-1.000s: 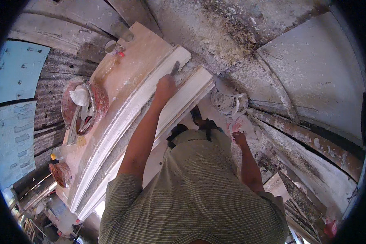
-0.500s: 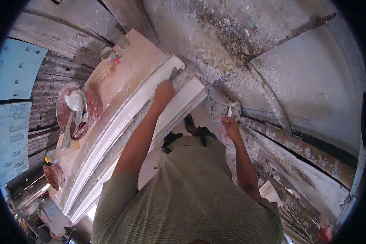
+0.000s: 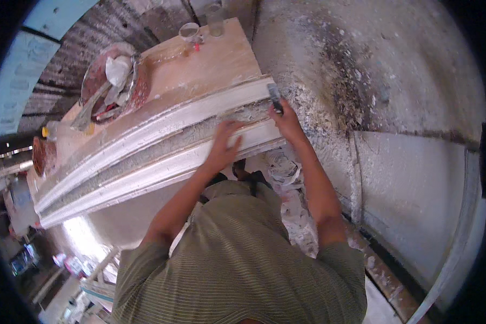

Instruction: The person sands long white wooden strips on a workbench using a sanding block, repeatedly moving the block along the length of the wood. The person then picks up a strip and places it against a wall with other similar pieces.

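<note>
Two long white moulding strips lie side by side on a wooden table: a far strip [image 3: 216, 101] and a near strip [image 3: 162, 167], with a rough grey gap between them. My right hand [image 3: 289, 123] grips the dark handle of a putty knife [image 3: 273, 92], its metal blade upward by the right end of the far strip. Over the near strip, left of the knife, is my left hand [image 3: 223, 146], fingers apart and holding nothing. Whether its fingertips touch the strip is hard to tell.
Behind the strips stands a red-spattered basin [image 3: 89, 75] with a white bag [image 3: 117, 70] and a flat stick. A cup [image 3: 189, 32] and a glass jar [image 3: 216, 24] stand at the table's far edge. A stained wall [image 3: 329, 81] rises on the right; crumpled white material [image 3: 283, 164] lies below.
The putty knife has passed from my left hand to my right, which has come over to the strips' right end. My left hand has opened. The view has turned, shifting the table.
</note>
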A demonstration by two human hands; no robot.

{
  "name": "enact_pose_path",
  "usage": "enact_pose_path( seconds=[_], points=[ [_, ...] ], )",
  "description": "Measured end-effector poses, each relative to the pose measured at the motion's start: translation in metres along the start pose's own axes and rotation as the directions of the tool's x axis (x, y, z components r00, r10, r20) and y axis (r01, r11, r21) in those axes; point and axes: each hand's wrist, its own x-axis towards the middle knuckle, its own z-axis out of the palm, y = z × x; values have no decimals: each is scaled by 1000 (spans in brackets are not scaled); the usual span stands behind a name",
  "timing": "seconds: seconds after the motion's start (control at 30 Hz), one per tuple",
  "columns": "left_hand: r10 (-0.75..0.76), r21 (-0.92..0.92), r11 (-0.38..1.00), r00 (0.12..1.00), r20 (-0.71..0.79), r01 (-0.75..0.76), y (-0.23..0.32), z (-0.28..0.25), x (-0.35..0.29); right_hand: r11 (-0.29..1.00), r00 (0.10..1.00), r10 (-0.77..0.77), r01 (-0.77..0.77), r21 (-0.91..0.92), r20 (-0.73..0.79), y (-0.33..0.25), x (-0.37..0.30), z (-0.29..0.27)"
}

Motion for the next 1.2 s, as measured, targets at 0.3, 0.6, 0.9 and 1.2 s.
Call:
enact_pose_path(
  seconds=[0.3,0.6,0.9,1.2],
  points=[
    [-548,-161,627,284,-787,762,-41,-180,-354,562,686,-223,672,-483,693,-38,54,-5],
    [-645,-930,333,-681,-346,157,-49,13,-560,810,741,77,344,-476,667,-32,108,14],
    [-865,-984,103,-475,-162,147,-74,102,-565,791,679,-145,517,-328,720,-26,87,74],
    [-812,-877,351,-360,-459,327,-69,-11,-488,849,648,-83,444,-288,757,-26,102,90]
  ],
)
